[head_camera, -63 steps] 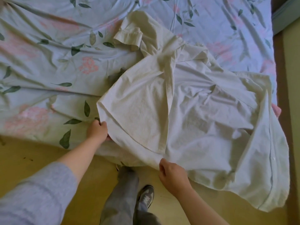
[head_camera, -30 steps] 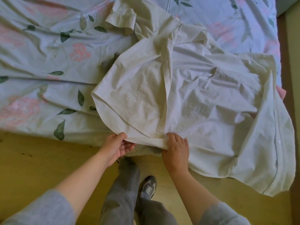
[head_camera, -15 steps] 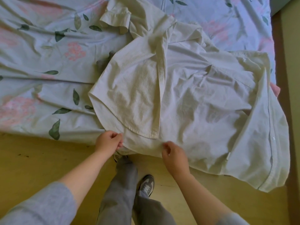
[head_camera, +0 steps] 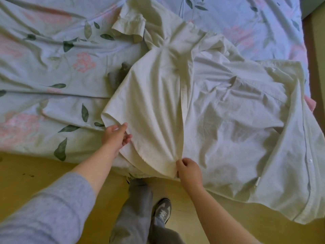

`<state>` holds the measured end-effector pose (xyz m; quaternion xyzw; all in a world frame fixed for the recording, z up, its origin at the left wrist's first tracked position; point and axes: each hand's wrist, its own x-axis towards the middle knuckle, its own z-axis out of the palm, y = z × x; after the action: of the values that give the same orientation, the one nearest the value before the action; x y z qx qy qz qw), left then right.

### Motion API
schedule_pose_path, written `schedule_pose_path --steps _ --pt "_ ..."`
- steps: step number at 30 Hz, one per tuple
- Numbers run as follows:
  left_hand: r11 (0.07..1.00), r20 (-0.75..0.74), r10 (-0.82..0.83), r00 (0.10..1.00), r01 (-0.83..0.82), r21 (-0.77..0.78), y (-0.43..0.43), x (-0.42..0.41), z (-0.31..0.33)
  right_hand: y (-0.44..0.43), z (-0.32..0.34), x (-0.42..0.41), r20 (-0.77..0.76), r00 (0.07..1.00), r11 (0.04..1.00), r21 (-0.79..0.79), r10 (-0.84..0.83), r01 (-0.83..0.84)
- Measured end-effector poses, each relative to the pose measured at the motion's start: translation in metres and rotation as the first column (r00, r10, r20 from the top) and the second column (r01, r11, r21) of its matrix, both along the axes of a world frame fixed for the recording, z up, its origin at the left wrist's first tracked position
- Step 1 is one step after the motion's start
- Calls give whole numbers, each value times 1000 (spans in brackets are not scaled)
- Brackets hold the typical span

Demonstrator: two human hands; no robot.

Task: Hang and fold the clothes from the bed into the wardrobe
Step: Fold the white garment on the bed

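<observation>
Nearest are grey trouser legs (head_camera: 135, 208) and a grey sneaker (head_camera: 162, 211) on the yellowish floor (head_camera: 35, 169). The sneaker has a pale mark on its side, too blurred to read.

The left grip (head_camera: 115, 136), a bare hand with a grey sleeve (head_camera: 44, 213) pushed up the forearm, grasps the near left edge of the cream-white button-up shirt (head_camera: 219, 120). Its thumb lies along the hem and its fingers are curled against the cloth.

The right grip (head_camera: 189, 169), also bare, is closed on the lower corner of the folded-over front panel, pinching it between thumb and curled fingers. Folds fan out from that pinch.

The shirt lies spread and creased on the bed, with its near hem hanging over the bed's edge toward the floor. A small white label (head_camera: 257, 182) sits at the hem on the right; no writing can be made out on it. A button (head_camera: 310, 160) shows on the right placket.

Under the shirt is the pale blue bed sheet with pink flowers and green leaves (head_camera: 52, 67). A grey cloth (head_camera: 117, 74) peeks out from under the shirt's left side, and a pink cloth (head_camera: 309, 104) shows past its right edge. A short cuffed sleeve (head_camera: 130, 25) lies farthest up.
</observation>
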<state>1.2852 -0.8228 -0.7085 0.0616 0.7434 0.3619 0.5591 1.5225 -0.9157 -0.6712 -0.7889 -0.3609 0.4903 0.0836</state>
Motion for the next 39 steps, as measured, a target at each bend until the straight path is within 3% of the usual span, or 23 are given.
schedule_pose_path --steps 4,7,11,16,26,33,39 --pt "997 1 41 999 -41 62 24 -11 -4 -9 -9 -3 -48 997 997 38 -66 67" --pt "992 -210 -8 978 34 118 37 -23 -1 -5 -10 -7 -101 993 995 72 -54 62" --pt "968 -474 -96 875 194 162 38 -47 6 1 -12 -17 -51 995 996 7 90 -90" --pt "944 -576 -228 785 324 67 27 -64 -5 -3 -14 -35 -19 990 987 -75 141 -142" --pt "1000 -493 25 870 -23 10 21 -84 -25 -3 -19 -53 127 963 971 -65 237 -231" --pt "997 -429 -72 900 58 -46 24 -87 -22 3 -20 -45 103 959 964 -25 265 -264" --pt "938 -669 -303 679 335 -85 19 -63 10 30 4 -33 196 966 983 48 166 -179"
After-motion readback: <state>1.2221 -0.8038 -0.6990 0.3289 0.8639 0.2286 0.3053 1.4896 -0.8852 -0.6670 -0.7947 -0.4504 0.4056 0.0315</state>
